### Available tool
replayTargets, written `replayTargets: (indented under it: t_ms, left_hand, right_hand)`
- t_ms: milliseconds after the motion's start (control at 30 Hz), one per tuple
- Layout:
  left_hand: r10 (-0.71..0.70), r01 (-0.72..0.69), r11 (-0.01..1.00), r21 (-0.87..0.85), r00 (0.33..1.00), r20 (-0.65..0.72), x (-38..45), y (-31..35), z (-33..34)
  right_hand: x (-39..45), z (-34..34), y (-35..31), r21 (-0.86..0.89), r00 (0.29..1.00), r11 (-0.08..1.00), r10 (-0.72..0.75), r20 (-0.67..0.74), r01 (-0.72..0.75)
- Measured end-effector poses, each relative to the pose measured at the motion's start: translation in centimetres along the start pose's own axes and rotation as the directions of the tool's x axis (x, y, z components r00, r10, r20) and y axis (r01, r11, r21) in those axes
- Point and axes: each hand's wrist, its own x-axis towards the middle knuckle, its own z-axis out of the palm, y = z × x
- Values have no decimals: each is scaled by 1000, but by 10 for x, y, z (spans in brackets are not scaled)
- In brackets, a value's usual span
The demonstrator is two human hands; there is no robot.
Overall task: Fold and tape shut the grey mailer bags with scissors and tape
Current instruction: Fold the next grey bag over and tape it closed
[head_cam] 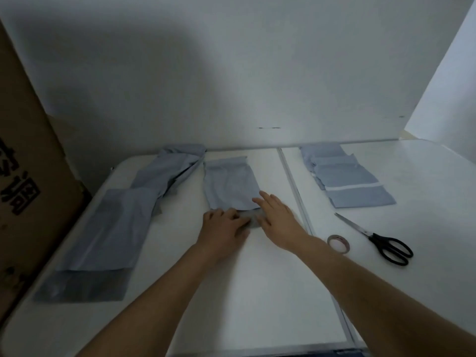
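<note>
My left grip (223, 222) curled on the flap of the grey mailer bag (230, 186) mid-bench (257, 292), right grip (274, 213) flat pressing beside it: folding, I judged; next, the tape roll (338, 243) right of the bag.

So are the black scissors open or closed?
Closed. The scissors lie flat on the table, blades together in one thin point, beside the tape roll.

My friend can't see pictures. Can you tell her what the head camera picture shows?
Two hands, left hand and right hand, press down the near end of a grey mailer bag on a white table. More grey bags lie left, a bag stack right, near tape and scissors.
</note>
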Motion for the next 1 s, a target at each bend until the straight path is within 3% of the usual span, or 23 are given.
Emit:
replayTargets:
  t_ms: [200,300,400,467,567,667,867,1000]
  left_hand:
    - [229,-224,943,-247,973,-5,-30,23,-22]
    - [75,-92,895,-435,996,-57,-27,12,-25]
    - [-86,118,922,-368,991,101,-26,-4,-17]
    - [-68,130,942,-308,977,202,-33,-4,-12]
    - [-19,61,954,-294,990,141,-53,4,-16]
    - [-65,99,950,-297,990,123,-64,13,-29]
    - [-197,197,916,-351,980,36,-41,3,-21]
    - [-190,181,918,-354,982,7,-22,-6,1]
  right_hand:
    - [-27,-5,-1,118,985,992,-21,-171,42]
    - [-39,-6,-6,83,999,996,-25,-47,29]
    - [-52,-6,-12,0,981,999,43,188,-44]
    - [-63,-5,-12,-119,968,993,44,246,-14]
    - [-76,-14,-17,-212,979,977,48,199,-5]
    - [-83,-24,-25,-267,985,961,113,127,-76]
    - [-66,-6,-31,12,998,998,57,-12,-57]
    - [-39,12,-26,44,999,999,-29,-39,31]
